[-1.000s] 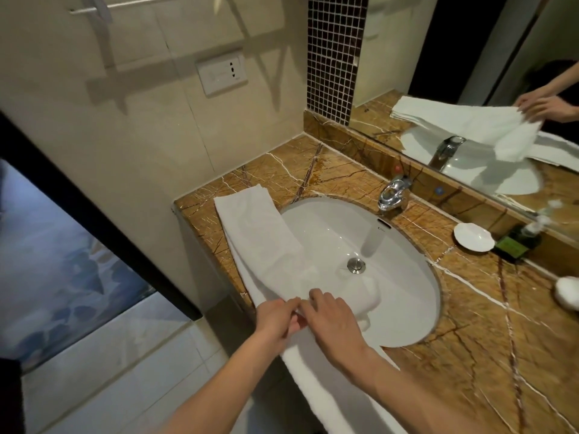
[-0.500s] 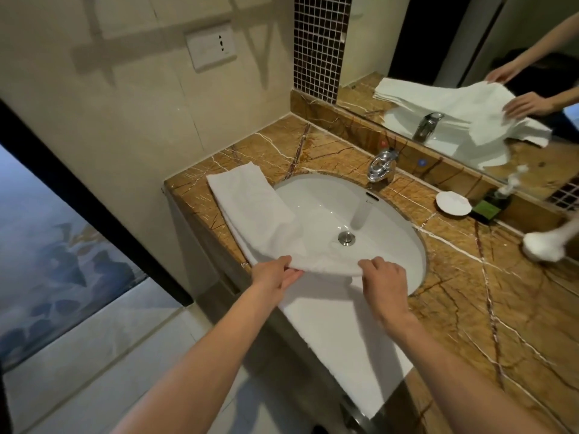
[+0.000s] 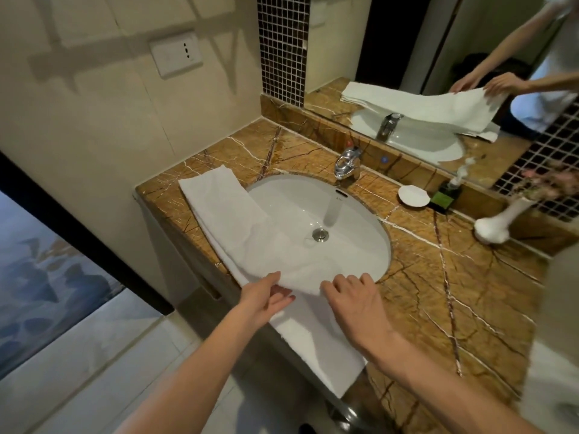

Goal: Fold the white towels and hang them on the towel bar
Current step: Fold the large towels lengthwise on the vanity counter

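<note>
A person stands at a brown marble vanity [image 3: 463,296], both bare hands gripping a white towel [image 3: 238,227] that stretches from the counter's left end across the near rim of the oval white basin [image 3: 344,220]. The left hand [image 3: 266,297] pinches the towel's near folded edge between thumb and fingers, which curl under the cloth. The right hand [image 3: 354,296] grasps the same edge just beside it, fingers bent over the fold. Below the hands, a second layer of the towel hangs over the counter front toward the floor.

The far end of the towel lies flat on the marble by the tiled side wall, where a white wall outlet [image 3: 176,57] sits above. Inside the basin the chrome drain [image 3: 320,234] stays uncovered, close to the towel's edge. A chrome faucet [image 3: 346,162] rises behind the basin. To its right, along the mirror ledge, stand a small white dish [image 3: 413,196], a dark green bottle [image 3: 445,197] with a pump, and a white vase [image 3: 498,222] holding pink flowers; all are well apart from the towel. The mirror [image 3: 438,57] reflects the hands, towel and faucet. A strip of dark mosaic tile [image 3: 282,45] runs up the corner. The towel bar itself is out of view; only shadows fall across the wall.
</note>
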